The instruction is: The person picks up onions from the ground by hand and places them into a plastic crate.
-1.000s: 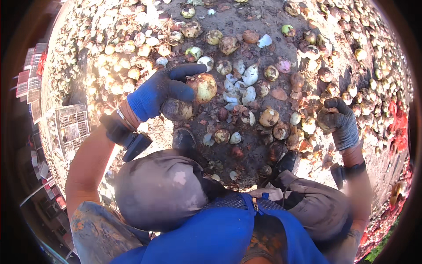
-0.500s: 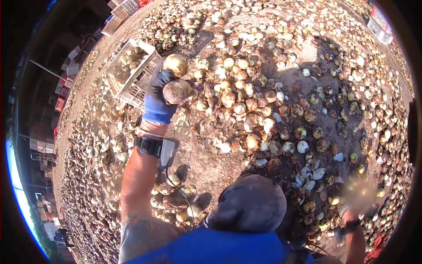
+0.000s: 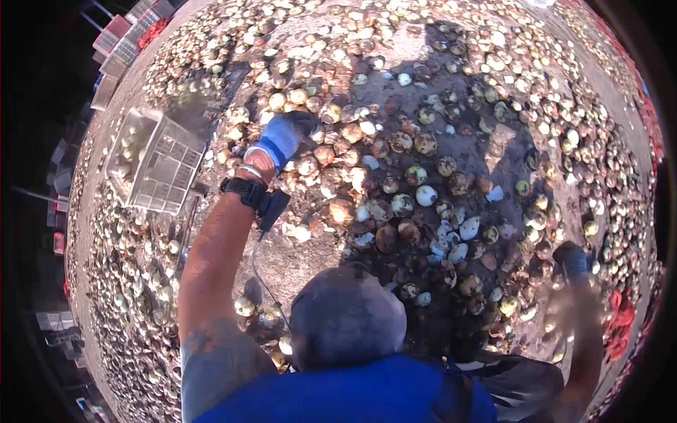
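My left hand (image 3: 285,137), in a blue glove with dark fingers, reaches over onions lying on the soil. Its fingertips bend down beside several yellow onions (image 3: 277,102), and whether they grip one is hidden. A watch (image 3: 243,192) and a small dark box with a cable are on that wrist. My right hand (image 3: 572,259), in a dark glove, is low over onions at the right, its fingers too dark and small to make out. The forearm below it is smeared by motion. Left of my left hand stands a slatted crate (image 3: 166,169) with onions in it.
Onions, some whole and some split or pale, cover the ground (image 3: 282,257) all round. Stacked crates (image 3: 130,42) stand at the far left. Red netting or sacks (image 3: 620,321) lie at the right edge. A rounded dark cloth shape (image 3: 349,317) covers the lower middle.
My left hand has gone from beside the crate, where it held two onions, to the onions right of it. Those two no longer show in it. The view has shifted rightward.
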The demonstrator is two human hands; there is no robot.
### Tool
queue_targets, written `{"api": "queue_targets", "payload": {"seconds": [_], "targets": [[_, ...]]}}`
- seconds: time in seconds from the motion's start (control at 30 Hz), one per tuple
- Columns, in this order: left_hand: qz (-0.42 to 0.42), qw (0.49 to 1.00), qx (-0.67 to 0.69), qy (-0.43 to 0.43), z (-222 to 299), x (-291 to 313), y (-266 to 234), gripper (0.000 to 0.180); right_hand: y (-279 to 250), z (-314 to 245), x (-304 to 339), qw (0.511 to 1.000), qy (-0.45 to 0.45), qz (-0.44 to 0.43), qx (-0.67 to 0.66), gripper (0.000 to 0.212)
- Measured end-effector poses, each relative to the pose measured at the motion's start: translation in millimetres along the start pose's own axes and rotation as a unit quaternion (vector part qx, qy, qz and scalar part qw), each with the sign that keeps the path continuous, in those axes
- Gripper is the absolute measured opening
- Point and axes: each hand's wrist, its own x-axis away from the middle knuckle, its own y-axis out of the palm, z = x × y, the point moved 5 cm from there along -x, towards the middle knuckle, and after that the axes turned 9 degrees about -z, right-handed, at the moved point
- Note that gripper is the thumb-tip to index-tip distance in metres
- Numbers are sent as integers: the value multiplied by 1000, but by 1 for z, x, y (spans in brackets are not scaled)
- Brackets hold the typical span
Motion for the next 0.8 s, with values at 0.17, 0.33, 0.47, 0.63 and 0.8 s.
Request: {"api": "queue_targets", "payload": {"seconds": [0.17,0.33,0.47,0.63,0.8], "targets": [[-272,882,378,-73,163,-115,68,50,-72,78,92,976,133,90,143,43],[-354,912,117,171,335,-169,156,36,-47,314,188,927,341,157,-10,50],[-402,885,89,219,433,-153,225,38,38,326,203,909,352,211,-79,55],[-494,833,65,241,474,-122,283,44,49,317,141,876,339,308,-152,56],[-510,823,20,250,468,-104,305,40,-13,319,44,938,282,192,-61,49]]}}
